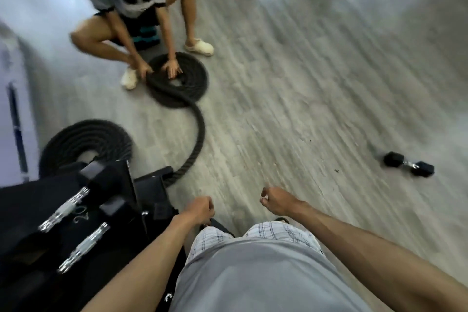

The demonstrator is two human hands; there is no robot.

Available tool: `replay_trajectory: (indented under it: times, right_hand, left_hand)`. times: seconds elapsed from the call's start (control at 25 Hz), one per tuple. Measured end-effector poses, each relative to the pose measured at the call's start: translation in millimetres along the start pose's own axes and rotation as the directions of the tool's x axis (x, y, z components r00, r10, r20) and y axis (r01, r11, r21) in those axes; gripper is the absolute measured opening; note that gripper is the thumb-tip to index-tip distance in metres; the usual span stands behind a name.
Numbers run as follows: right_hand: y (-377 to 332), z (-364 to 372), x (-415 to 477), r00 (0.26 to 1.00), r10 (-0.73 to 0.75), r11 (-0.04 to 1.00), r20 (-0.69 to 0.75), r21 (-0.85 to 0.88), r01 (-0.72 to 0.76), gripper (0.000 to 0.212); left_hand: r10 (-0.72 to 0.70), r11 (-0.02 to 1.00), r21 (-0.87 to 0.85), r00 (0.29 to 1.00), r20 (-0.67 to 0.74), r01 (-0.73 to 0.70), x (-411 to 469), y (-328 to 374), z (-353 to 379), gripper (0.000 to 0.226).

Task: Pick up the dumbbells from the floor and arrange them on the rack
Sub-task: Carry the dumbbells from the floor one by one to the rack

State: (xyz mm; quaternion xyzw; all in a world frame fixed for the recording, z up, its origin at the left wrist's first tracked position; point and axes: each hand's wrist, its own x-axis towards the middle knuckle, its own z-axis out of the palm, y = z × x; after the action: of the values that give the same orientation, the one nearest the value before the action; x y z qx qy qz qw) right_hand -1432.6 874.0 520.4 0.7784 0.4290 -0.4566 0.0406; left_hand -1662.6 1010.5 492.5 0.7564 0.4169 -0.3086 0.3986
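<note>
One small black hex dumbbell point(408, 163) with a chrome handle lies alone on the grey wood floor at the right. The black rack point(30, 210) fills the lower left, with two large black dumbbells on it, one point(76, 202) above the other point(86, 246), both with chrome handles. My left hand point(200, 208) hangs beside the rack's right end, fingers curled with nothing in them. My right hand point(276, 200) is in front of me over the floor, fingers curled too and empty, well left of the floor dumbbell.
Another person point(131, 7) crouches at the top left, both hands on a coiled thick black rope point(177, 78). The rope trails down to the rack's end, and a second coil point(86, 144) lies behind the rack. The picture is blurred by motion.
</note>
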Motion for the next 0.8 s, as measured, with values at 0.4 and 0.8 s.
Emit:
replay_trajectory:
  times: [0.4, 0.8]
  right_hand:
    - [248.4, 35.1, -124.1, 0.945, 0.319, 0.833, -0.074, 0.497, -0.242, 0.021]
    - [437.1, 65.0, -215.3, 0.849, 0.528, 0.603, -0.026, 0.715, -0.353, 0.024]
  left_hand:
    - [0.188, 0.857, 0.437, 0.956, 0.225, -0.271, 42.3, 256.6, 86.6, 0.022]
    - [0.27, 0.712, 0.549, 0.892, 0.362, -0.438, 69.7, 482.9, 197.7, 0.024]
